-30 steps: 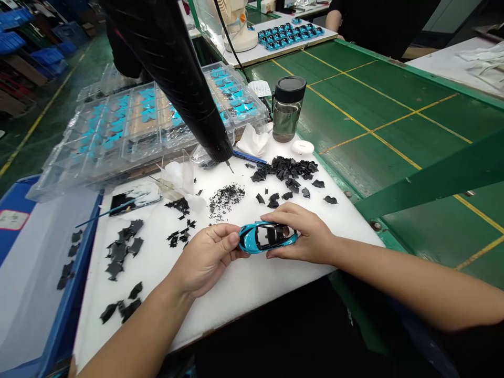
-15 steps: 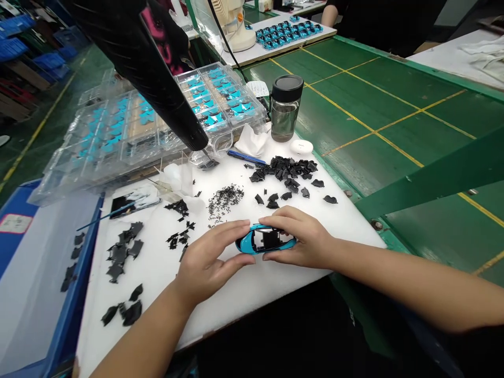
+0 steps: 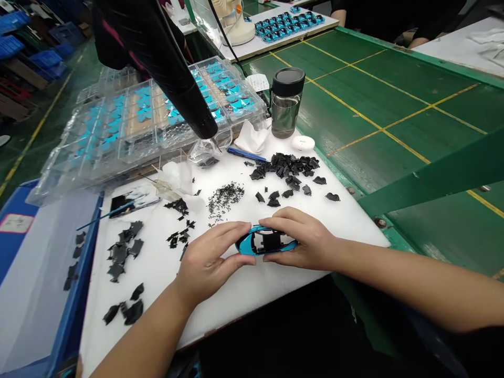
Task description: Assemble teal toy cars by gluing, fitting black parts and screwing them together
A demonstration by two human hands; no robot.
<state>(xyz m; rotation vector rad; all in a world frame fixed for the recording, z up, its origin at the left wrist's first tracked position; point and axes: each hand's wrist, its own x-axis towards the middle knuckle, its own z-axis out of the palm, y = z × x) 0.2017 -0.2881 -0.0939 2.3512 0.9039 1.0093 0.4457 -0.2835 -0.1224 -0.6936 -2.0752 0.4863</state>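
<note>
Between both hands is a blue toy car body (image 3: 248,244) with black parts inside and open window gaps, held just over the white foam board (image 3: 236,299). My left hand (image 3: 214,254) grips its left end, thumb on the near side and fingers on the far side. The other end is pinched by my right hand (image 3: 305,239), which covers part of it. Beyond the hands lie a scatter of tiny black pins (image 3: 225,199) and a heap of curved black plastic parts (image 3: 289,166). More flat black pieces (image 3: 123,249) lie to the left.
A black electric screwdriver (image 3: 189,100) hangs tip-down over the board. Clear compartment trays (image 3: 129,118) with blue parts stand behind. A lidded bottle (image 3: 286,105), a white case (image 3: 303,142) and a blue pen (image 3: 247,155) sit at the back. A blue bin (image 3: 74,315) is at left.
The hanging screwdriver has swung slightly to the right and toward me. Both hands keep the same hold on the car body. A co-worker's hand now shows at the far right.
</note>
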